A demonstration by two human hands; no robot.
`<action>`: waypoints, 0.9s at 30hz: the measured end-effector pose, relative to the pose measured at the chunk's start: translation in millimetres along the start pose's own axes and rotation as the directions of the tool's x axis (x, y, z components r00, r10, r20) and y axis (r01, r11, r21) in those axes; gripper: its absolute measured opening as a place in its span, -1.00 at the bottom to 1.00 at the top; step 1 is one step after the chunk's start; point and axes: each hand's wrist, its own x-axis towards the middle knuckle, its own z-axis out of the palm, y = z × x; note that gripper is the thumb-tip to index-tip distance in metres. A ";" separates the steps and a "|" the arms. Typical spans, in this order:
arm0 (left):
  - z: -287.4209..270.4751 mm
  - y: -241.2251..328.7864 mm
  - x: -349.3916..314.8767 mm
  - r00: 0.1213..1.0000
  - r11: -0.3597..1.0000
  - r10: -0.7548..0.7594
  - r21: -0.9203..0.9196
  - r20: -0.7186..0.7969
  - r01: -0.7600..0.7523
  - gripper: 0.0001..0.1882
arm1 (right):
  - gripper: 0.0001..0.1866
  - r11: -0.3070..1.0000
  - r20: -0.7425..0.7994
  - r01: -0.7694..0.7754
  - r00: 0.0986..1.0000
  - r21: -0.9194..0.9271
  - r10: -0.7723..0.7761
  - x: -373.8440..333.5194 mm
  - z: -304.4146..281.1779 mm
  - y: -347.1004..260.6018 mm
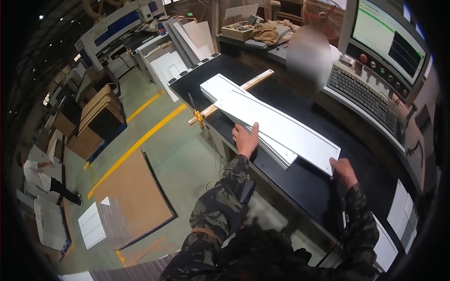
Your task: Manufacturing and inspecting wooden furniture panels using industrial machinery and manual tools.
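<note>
A long white panel point(276, 122) with a groove along its edge lies askew over a stack of similar white panels point(216, 86) on the black table. My right hand point(346, 172) grips the near right corner of the top panel, thumb above and fingers partly hidden below. At the panels' near long edge is my left hand point(246, 139), its thumb up against the top panel and its fingers bent at the side. Under the stack's far left part runs a wooden strip point(258, 79). A yellow-handled tool point(198, 118) stands at the strip's near end.
The black table point(309, 110) runs diagonally from far left to near right. A control console with keyboard point(363, 96) and monitor point(386, 37) stands to the right. Cardboard stacks point(101, 117) and brown board point(136, 192) sit on the floor at left. A person point(40, 175) is farther left.
</note>
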 end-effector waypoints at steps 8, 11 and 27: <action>-25.8 9.9 91.0 0.998 0.997 -0.060 0.040 0.017 0.059 -0.26 | -0.55 0.997 -0.084 0.033 0.996 -0.063 -0.038 -3.6 92.9 -56.9; -38.4 -10.5 123.2 0.998 0.999 0.002 0.051 -0.060 0.001 -0.32 | -0.54 0.971 -0.064 0.072 0.994 -0.230 -0.089 1.0 118.3 -86.5; -128.0 -41.2 145.7 0.702 0.887 0.430 0.124 -0.568 -0.444 -0.48 | -0.45 0.920 -0.078 0.019 0.995 -0.392 -0.054 16.3 66.5 24.3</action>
